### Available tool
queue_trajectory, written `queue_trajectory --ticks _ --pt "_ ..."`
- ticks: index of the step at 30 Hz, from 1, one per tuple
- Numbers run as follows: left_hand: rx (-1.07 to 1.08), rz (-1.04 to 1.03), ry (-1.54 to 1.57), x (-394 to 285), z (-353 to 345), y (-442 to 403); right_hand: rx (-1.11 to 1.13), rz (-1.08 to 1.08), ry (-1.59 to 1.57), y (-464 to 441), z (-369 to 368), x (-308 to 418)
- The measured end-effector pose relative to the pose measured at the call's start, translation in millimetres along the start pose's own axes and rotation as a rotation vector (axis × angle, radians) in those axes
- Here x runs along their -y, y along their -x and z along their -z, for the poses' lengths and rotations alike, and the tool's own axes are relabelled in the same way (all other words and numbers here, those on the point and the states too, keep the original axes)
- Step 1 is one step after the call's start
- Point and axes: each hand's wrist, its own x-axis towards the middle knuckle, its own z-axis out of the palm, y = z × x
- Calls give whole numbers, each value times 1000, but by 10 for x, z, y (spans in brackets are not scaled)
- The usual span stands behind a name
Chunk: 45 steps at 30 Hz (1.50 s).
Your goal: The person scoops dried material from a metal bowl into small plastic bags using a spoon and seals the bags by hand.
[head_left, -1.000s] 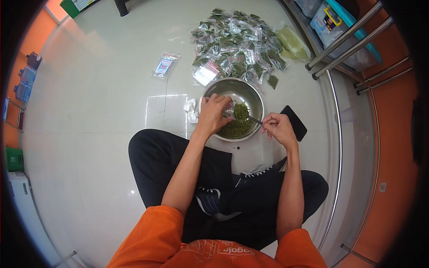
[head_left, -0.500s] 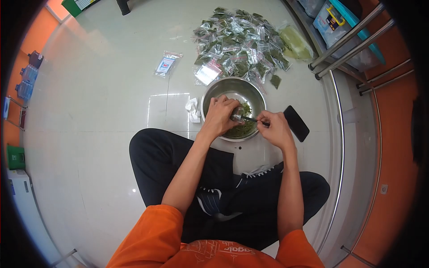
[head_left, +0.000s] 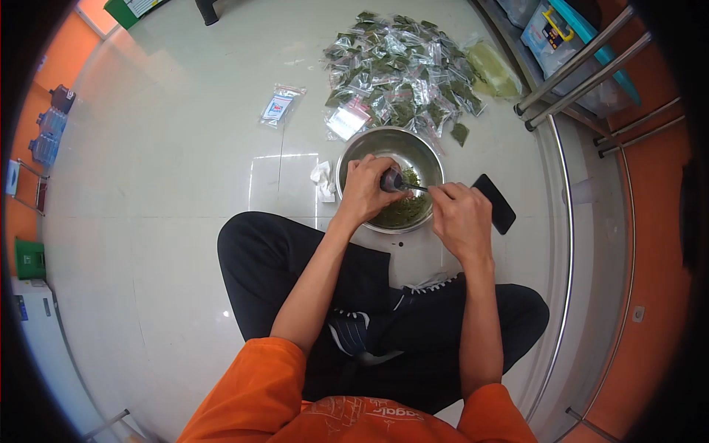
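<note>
My left hand (head_left: 367, 187) is over the left side of a steel bowl (head_left: 346, 159), its fingers curled round a small clear plastic bag (head_left: 391, 180). Opposite it, my right hand (head_left: 463, 214) grips a thin spoon-like utensil (head_left: 418, 187) whose shaft points left at the bag's mouth. The utensil's far end is hidden at the bag. Green chopped leaf bits (head_left: 402, 214) lie in the bottom of the bowl, below both hands.
Beyond the bowl lies a heap of small filled bags (head_left: 402, 70), beside a larger yellow-green bag (head_left: 492, 69). A pack of bags (head_left: 279, 107) and a crumpled tissue (head_left: 323, 181) are to the left. A black phone (head_left: 494, 204) and metal rails (head_left: 565, 236) are on the right.
My right hand has turned and shifted right and slightly down, still holding the utensil. The bag in my left hand has tilted, and a dark inside now shows.
</note>
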Motion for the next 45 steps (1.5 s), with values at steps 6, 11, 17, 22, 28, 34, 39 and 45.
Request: queue_trajectory --ticks 6,11,17,22,28,34,39,45 --pt "-147 98 72 60 -16 -26 -41 -192 -94 61 68 -244" --pt "-218 311 335 64 -37 -26 50 -347 -177 138 -549 -460" --pt "-41 490 656 29 -162 7 -119 -302 -636 -48 -620 -86" --pt "66 513 982 -210 -163 29 -133 -391 -848 -35 -642 0" --pt "114 371 1078 -238 -49 10 -248 -511 -924 -47 -636 -70" --pt "41 396 958 -208 -39 7 -222 -529 -1064 -45 -661 -69" --pt "51 401 902 -167 -30 9 -210 -556 -1124 -35 -658 -99" --pt "59 384 839 -192 7 2 -207 -580 -1263 -31 -643 -100"
